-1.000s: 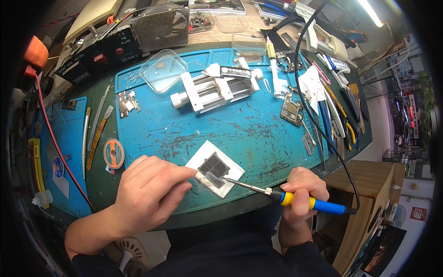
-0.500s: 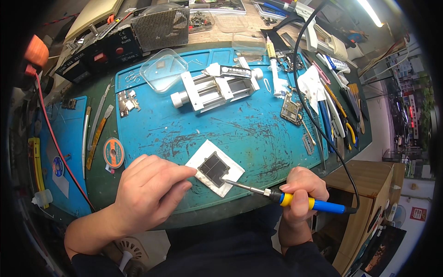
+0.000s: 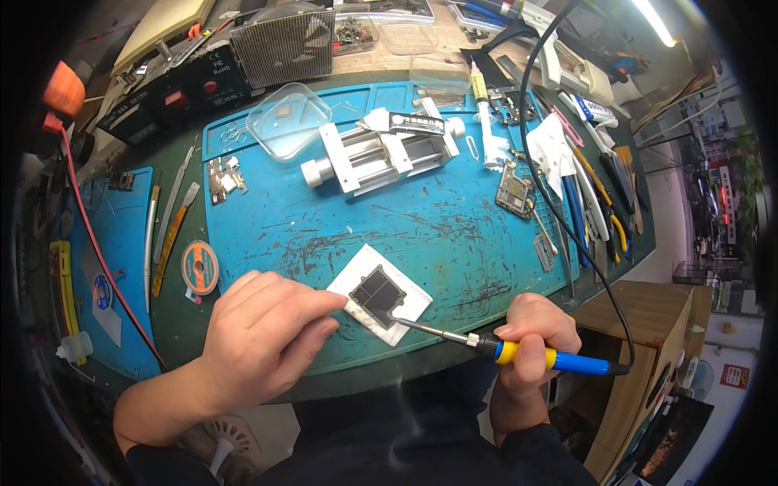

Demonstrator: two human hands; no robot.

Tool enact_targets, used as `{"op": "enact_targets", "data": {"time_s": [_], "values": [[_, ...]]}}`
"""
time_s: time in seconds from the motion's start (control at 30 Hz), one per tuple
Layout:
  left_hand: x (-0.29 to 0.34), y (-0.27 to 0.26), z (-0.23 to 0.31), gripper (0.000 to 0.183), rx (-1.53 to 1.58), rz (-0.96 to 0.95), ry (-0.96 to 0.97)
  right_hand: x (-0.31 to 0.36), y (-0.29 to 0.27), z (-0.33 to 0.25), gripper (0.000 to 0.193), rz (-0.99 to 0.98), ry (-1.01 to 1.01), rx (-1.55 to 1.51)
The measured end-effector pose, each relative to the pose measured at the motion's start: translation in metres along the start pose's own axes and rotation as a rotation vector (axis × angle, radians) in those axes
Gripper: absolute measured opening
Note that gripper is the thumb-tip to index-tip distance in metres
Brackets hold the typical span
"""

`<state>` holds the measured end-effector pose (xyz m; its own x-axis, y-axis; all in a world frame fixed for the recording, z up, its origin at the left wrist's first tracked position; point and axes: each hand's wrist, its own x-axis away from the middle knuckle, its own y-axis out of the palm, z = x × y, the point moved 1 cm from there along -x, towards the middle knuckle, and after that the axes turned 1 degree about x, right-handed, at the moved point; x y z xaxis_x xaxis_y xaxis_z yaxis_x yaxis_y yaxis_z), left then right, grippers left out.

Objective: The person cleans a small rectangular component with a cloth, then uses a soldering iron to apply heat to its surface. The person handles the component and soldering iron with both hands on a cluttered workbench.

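A soldering iron (image 3: 559,360) with a blue and yellow handle is in my right hand (image 3: 535,336), fingers wrapped round it. Its metal tip reaches the lower right edge of a dark, flat square part (image 3: 377,296) with small tabs. That part lies on a folded white cloth pad (image 3: 413,301) on the blue mat. My left hand (image 3: 263,328) has its fingers curled, with the index fingertip on the pad's left edge and the thumb just below. What lies under those fingertips is hidden. A thin wisp of smoke (image 3: 405,429) shows below the mat's front edge.
Behind the pad, a metal clamp (image 3: 385,158) stands on the blue mat (image 3: 284,219). A solder wick spool (image 3: 199,267) is left of my left hand. A circuit board (image 3: 515,190), a syringe (image 3: 484,113) and several hand tools lie right; the iron's black cable (image 3: 559,215) arches over them.
Smoke now shows in front of the bench. The iron's tip stays at the part's lower right edge, and both hands hold nearly the same pose. The view has shifted slightly.
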<state>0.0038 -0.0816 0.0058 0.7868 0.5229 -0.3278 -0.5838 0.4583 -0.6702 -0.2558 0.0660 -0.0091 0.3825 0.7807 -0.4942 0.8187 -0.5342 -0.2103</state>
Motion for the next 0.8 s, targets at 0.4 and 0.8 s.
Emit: {"op": "enact_targets", "data": {"time_s": [0.4, 0.8], "values": [[-0.0013, 0.0002, 0.0003, 0.024, -0.025, 0.017, 0.005, 0.0, 0.0004, -0.0003, 0.016, 0.01, 0.007, 0.003], [-0.0008, -0.0013, 0.0002, 0.019, -0.012, -0.016, 0.002, -0.0002, 0.0005, -0.0007, 0.017, -0.004, 0.007, 0.015]]}}
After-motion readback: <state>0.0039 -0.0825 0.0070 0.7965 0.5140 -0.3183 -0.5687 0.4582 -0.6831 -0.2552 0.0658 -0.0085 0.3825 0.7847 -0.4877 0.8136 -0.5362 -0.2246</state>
